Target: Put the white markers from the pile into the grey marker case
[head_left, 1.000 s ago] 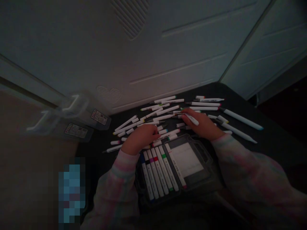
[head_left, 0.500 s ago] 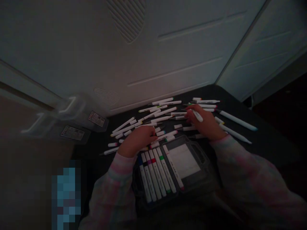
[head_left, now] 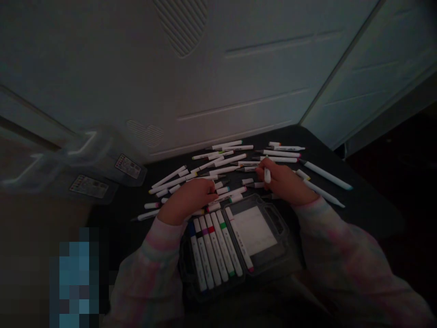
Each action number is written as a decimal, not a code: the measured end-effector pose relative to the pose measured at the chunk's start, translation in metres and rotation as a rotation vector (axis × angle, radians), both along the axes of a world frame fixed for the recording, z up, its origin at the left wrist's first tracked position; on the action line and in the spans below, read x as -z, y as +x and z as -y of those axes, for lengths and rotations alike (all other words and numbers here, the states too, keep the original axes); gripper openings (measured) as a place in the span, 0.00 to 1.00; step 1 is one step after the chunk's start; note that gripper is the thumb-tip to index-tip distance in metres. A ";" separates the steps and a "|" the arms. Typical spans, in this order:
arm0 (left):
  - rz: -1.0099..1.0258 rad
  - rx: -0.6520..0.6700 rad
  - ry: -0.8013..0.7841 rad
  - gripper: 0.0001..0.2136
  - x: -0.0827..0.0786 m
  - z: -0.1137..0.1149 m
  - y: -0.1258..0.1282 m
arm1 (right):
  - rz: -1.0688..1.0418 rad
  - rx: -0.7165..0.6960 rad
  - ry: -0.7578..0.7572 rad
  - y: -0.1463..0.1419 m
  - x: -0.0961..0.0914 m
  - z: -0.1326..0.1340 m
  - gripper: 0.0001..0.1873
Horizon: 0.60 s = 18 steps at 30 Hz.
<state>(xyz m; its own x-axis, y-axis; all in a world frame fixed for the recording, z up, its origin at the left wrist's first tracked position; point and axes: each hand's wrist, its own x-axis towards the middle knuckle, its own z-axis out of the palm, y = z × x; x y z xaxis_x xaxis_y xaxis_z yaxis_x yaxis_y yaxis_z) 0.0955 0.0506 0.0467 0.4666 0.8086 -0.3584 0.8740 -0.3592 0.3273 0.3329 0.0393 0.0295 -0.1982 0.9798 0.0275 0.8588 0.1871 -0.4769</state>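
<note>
Dimly lit, seen from above: two arms in pale pastel striped sleeves reach forward over a dark desk (head_left: pixel 358 205). Nearest the viewer lies an open dark plastic marker case (head_left: pixel 269 262). In its left half, six white markers with coloured bands (head_left: pixel 215 250) lie side by side. In its right half sits a white paper card (head_left: pixel 254 230).

Just beyond the case's far left corner, the left hand (head_left: pixel 186 202) rests knuckles up on loose pens. Its fingers are curled downward, and the dim picture does not show whether its grip pinches anything.

Beyond the case's far right corner is the right hand (head_left: pixel 285 184). Its grip is pressed around a short white marker (head_left: pixel 267 175), which stands nearly upright between thumb and fingers, above the desk.

Around and behind both hands, a scatter of loose white markers (head_left: pixel 221 171) covers the desk, most lying flat at mixed angles. Two longer white pens (head_left: pixel 324 182) lie apart at the right.

Farther left, two clear plastic cases with white handles (head_left: pixel 102 159) look blurred, each bearing a small label. Behind everything rises a pale panelled wall (head_left: pixel 239 68).
</note>
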 end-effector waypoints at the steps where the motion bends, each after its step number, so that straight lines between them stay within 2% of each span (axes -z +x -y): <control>1: -0.001 -0.004 0.002 0.08 0.000 0.000 0.000 | 0.036 -0.017 0.006 -0.001 0.000 0.000 0.09; 4: 0.000 -0.011 0.003 0.09 0.000 0.001 0.000 | 0.116 -0.016 0.048 -0.002 0.001 0.000 0.10; 11: -0.002 0.002 0.001 0.09 0.002 -0.001 -0.001 | 0.126 0.018 0.049 -0.003 0.003 -0.001 0.10; 18: -0.006 0.007 0.000 0.09 0.005 -0.002 -0.002 | -0.054 -0.075 0.017 -0.008 0.005 0.001 0.08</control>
<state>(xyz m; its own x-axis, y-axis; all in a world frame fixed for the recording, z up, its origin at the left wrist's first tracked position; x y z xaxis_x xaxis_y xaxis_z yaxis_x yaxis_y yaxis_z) 0.0935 0.0527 0.0415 0.4702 0.8054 -0.3608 0.8733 -0.3654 0.3223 0.3246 0.0381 0.0244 -0.2691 0.9615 0.0564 0.8149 0.2585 -0.5188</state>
